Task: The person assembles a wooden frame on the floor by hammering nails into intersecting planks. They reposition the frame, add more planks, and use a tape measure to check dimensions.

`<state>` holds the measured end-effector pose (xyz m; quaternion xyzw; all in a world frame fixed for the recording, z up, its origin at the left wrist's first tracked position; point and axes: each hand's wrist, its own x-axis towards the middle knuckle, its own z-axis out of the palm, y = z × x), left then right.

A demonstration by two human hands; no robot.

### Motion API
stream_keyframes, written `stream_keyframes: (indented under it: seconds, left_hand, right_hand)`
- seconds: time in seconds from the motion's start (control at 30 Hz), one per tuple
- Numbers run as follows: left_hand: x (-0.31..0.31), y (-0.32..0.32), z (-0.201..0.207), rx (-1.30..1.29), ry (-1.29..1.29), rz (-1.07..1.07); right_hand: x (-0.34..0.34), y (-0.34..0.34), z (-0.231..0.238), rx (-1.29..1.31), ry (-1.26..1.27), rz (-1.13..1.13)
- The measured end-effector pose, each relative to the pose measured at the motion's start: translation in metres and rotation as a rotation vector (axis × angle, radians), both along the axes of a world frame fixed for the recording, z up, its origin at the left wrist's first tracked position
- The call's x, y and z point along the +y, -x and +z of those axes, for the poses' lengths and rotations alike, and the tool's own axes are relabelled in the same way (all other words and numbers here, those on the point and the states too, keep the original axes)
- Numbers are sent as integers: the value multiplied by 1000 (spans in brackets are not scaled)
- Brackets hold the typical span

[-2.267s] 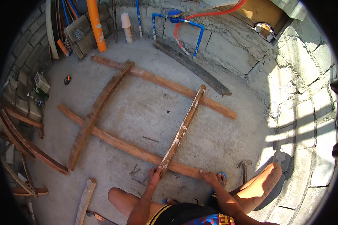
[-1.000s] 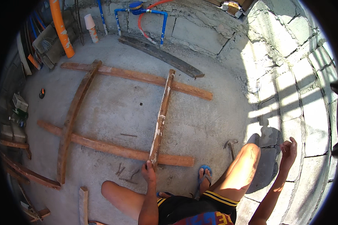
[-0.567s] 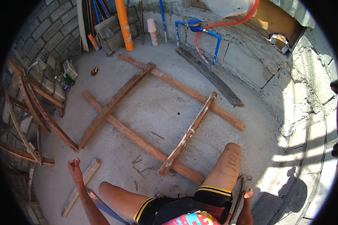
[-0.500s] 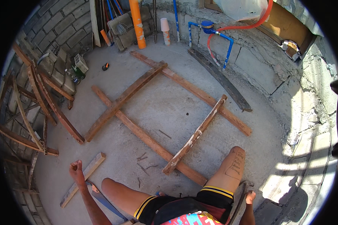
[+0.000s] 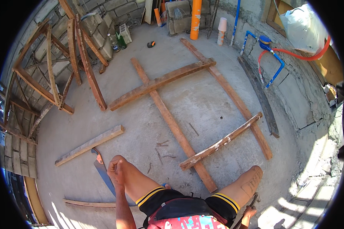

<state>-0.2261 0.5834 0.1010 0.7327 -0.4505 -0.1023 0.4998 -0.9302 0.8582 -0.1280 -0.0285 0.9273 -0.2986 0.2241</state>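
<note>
My left hand (image 5: 116, 171) is closed in front of my left knee; what it holds, if anything, is too small to make out. Low at the right, beside my right thigh, my right hand (image 5: 249, 213) grips a hammer (image 5: 256, 197), its curved metal head upward and its handle partly hidden. A handsaw (image 5: 104, 173) with a blue blade lies left of my left hand, its handle near a short pale timber (image 5: 90, 145). Before me, two long planks (image 5: 168, 118) (image 5: 233, 97) lie under a brown crosspiece (image 5: 164, 80) and a white-streaked crosspiece (image 5: 221, 143).
Wooden frames (image 5: 46, 91) lean at the left wall. A dark beam (image 5: 260, 97) lies along the right wall, near blue pipes (image 5: 277, 70) and a red hose (image 5: 305, 57). Far off are a tape measure (image 5: 151, 44), bottles (image 5: 120, 40) and an orange pipe (image 5: 196, 19). Twigs (image 5: 160, 152) lie nearby.
The view has swung left, so the timbers appear farther right. My left hand has come in from beside the short timber to my left knee. The hammer stays in my right hand.
</note>
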Motion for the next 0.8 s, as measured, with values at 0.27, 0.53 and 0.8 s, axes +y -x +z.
stream_keyframes:
  seconds: [0.27,0.53,0.8]
  left_hand:
    - [-39,18,-13,-515,-459,1]
    - [-4,-9,-28,-465,-583,38]
    - [-20,-80,-8,102,-827,61]
  right_hand:
    - [-192,90,109,41,109,567]
    - [-227,80,42,485,-167,656]
    - [-320,-211,81,282,280,1278]
